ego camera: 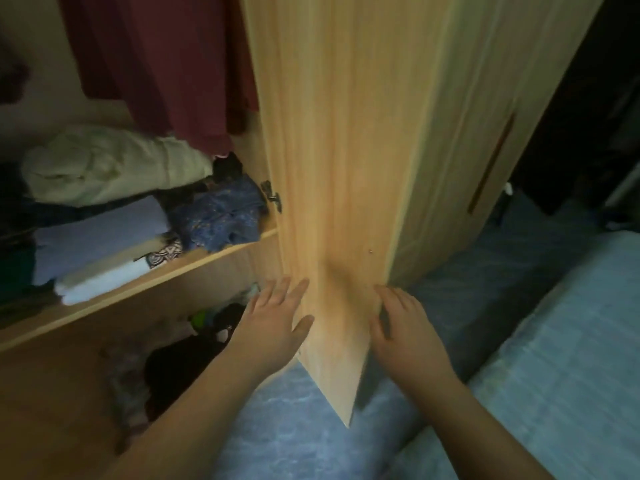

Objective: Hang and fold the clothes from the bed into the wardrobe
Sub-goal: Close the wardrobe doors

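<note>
At the wardrobe door [346, 168]: both hands working it.
Left hand [277, 317] flat, fingers spread; right hand [398, 320] curled round its edge. Likely swinging it next.

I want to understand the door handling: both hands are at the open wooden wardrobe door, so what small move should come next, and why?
Probably swing the light wooden wardrobe door wider or shut; which way, I cannot tell. The left hand lies flat on its inner face and the right hand holds its outer edge. Neither hand holds clothing, and the folded clothes on the wooden shelf look settled.
</note>
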Demonstrator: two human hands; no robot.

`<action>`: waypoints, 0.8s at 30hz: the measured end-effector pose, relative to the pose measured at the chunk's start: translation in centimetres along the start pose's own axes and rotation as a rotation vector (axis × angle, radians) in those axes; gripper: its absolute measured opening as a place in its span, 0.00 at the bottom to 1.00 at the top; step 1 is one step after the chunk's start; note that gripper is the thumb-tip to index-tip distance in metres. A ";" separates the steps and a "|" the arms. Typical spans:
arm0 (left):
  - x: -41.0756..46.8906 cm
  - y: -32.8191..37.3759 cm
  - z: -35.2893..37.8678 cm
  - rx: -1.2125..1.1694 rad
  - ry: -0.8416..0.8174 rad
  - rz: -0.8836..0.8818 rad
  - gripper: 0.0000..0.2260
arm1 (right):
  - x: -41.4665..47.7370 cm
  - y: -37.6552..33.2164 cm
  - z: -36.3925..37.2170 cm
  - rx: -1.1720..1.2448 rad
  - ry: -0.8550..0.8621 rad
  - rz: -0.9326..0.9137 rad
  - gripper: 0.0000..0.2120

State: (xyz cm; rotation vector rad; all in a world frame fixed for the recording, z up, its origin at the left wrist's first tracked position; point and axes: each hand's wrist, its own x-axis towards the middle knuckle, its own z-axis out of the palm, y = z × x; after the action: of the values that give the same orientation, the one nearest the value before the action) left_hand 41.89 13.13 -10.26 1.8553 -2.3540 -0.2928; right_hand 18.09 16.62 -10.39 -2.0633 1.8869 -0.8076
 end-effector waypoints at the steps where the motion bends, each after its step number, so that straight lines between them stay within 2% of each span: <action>1: 0.7 1.7 0.3 -0.003 -0.007 0.001 0.29 | -0.1 1.7 -0.9 0.037 0.009 0.028 0.23; 6: 3.8 7.6 0.9 -0.060 0.031 -0.055 0.28 | 3.6 7.6 -3.3 0.145 -0.020 0.047 0.27; 10: 4.3 8.3 1.0 -0.042 0.077 -0.139 0.28 | 8.5 7.7 -2.8 0.363 -0.223 -0.026 0.26; 13: 3.1 7.1 0.8 -0.046 0.095 -0.208 0.28 | 9.5 6.7 -0.8 0.408 -0.319 -0.010 0.15; 16: 0.8 5.1 0.8 -0.073 0.116 -0.287 0.28 | 8.9 5.8 0.5 0.443 -0.275 -0.019 0.15; 18: -0.9 3.7 1.0 -0.072 0.107 -0.354 0.30 | 8.7 5.4 0.7 0.450 -0.282 -0.050 0.11; 24: -5.6 -1.2 1.3 -0.157 0.079 -0.576 0.30 | 7.9 0.8 2.3 0.303 -0.346 -0.284 0.06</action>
State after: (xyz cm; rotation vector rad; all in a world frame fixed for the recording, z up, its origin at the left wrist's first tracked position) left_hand 44.05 18.35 -11.68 2.3685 -1.6451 -0.4332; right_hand 18.82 8.39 -10.79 -2.1335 1.2301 -0.6885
